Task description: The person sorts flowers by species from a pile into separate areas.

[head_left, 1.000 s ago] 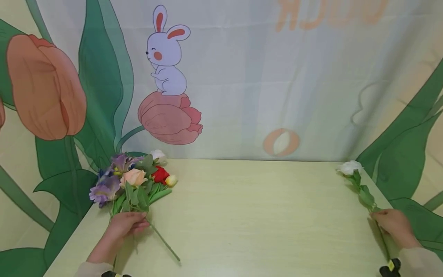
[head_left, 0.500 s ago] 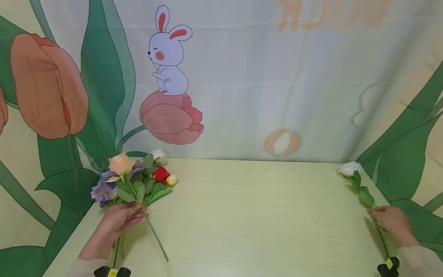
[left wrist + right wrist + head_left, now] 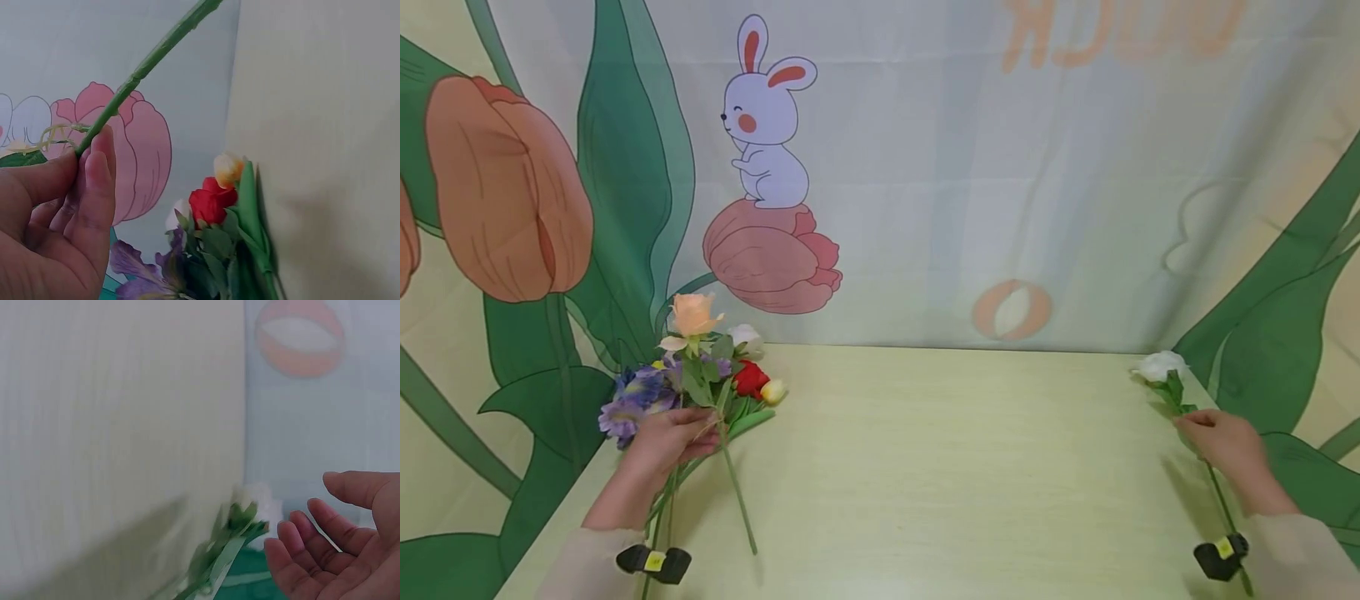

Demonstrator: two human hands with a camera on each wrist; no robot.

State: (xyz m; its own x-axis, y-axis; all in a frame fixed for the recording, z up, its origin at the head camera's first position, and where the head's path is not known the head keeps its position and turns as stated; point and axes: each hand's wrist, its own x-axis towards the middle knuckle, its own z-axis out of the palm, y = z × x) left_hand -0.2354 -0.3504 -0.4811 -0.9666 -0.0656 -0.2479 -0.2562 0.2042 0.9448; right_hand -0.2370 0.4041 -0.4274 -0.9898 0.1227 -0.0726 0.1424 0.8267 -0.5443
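My left hand (image 3: 676,442) pinches the green stem (image 3: 147,65) of a peach rose (image 3: 692,315) between thumb and fingers. The rose is raised above the pile at the table's left, bloom up, its lower stem slanting down to the right. In that pile are purple flowers (image 3: 634,408), a red flower (image 3: 750,379), a small yellow-white tulip (image 3: 228,169) and a white bloom (image 3: 745,337). At the far right a white flower (image 3: 1161,367) lies on the table. My right hand (image 3: 340,550) is over its stem, with thumb and fingers apart and nothing between them.
The pale table (image 3: 925,467) runs back to a hanging printed cloth (image 3: 910,167) with a rabbit and tulips. A black wrist camera (image 3: 653,564) sits on the left wrist, another camera (image 3: 1221,556) on the right.
My left hand has lifted the peach rose out of the pile and turned it upright. My right hand has let go of the white flower's stem and moved up toward its bloom.
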